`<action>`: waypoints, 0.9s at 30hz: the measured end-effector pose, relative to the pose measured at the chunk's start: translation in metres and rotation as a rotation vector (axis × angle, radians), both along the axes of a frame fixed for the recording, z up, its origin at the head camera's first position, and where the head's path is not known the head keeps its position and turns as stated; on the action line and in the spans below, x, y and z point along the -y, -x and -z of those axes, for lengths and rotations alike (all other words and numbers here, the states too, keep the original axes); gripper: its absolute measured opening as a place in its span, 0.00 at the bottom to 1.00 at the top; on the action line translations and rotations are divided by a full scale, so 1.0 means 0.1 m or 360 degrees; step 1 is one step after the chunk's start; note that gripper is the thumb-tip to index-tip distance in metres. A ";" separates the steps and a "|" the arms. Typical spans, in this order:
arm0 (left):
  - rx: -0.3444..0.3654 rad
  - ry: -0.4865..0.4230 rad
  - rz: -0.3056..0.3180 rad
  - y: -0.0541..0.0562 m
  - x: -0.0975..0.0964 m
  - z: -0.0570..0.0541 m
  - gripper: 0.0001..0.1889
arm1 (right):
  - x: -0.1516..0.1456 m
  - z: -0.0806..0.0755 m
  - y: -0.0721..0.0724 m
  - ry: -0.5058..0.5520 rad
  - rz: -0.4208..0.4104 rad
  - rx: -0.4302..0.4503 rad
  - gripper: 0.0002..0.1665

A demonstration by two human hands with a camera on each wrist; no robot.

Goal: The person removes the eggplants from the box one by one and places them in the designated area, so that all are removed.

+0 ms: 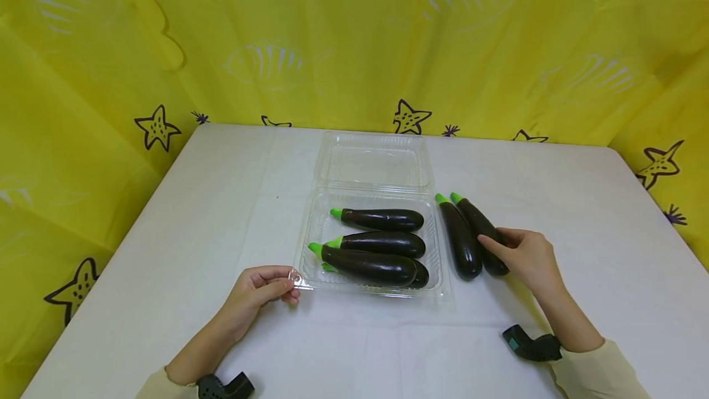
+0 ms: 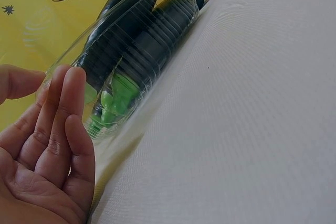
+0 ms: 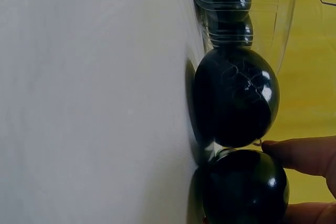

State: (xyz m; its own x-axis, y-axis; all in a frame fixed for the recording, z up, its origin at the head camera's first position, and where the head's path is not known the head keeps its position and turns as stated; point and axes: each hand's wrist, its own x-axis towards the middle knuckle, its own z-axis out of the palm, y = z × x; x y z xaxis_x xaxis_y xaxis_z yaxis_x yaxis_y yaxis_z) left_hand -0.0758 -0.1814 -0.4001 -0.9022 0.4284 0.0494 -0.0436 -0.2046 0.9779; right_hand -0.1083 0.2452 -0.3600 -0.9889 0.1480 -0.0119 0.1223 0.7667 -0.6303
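Observation:
A clear plastic clamshell box (image 1: 317,220) lies open on the table, with several dark eggplants inside. The front eggplant (image 1: 368,265) rests partly on top of another one. My left hand (image 1: 252,294) pinches the box's front-left corner tab between thumb and fingers. Just right of the box, two more eggplants lie side by side, green stems pointing away. My right hand (image 1: 526,258) grips the outer eggplant (image 1: 480,220) by its sides, thumb toward the inner eggplant (image 1: 461,242). In the right wrist view, the held eggplant (image 3: 247,187) appears at or close to the cloth.
The box's clear lid (image 1: 373,162) is folded back flat behind the base. White cloth (image 1: 221,202) covers the table. A yellow printed curtain (image 1: 354,36) hangs behind and at both sides. Dark wrist-worn devices sit on both forearms.

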 end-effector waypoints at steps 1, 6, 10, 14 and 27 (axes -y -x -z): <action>0.0000 0.0001 0.0000 0.00 0.00 0.00 0.15 | 0.01 0.00 0.00 0.0001 -0.0004 -0.0003 0.35; -0.0002 0.0007 -0.0001 0.00 0.00 0.00 0.15 | 0.03 -0.01 -0.01 -0.0003 -0.0024 -0.0003 0.35; -0.0001 0.0011 -0.0004 0.00 0.01 0.00 0.14 | 0.03 -0.02 -0.02 -0.0005 -0.0030 0.0020 0.36; 0.0006 0.0013 -0.0011 0.00 0.01 0.00 0.13 | 0.03 -0.02 -0.01 -0.0001 -0.0029 0.0028 0.37; 0.0035 0.0011 -0.0017 0.00 0.01 0.01 0.16 | 0.01 -0.07 -0.04 -0.0005 0.0029 -0.0004 0.41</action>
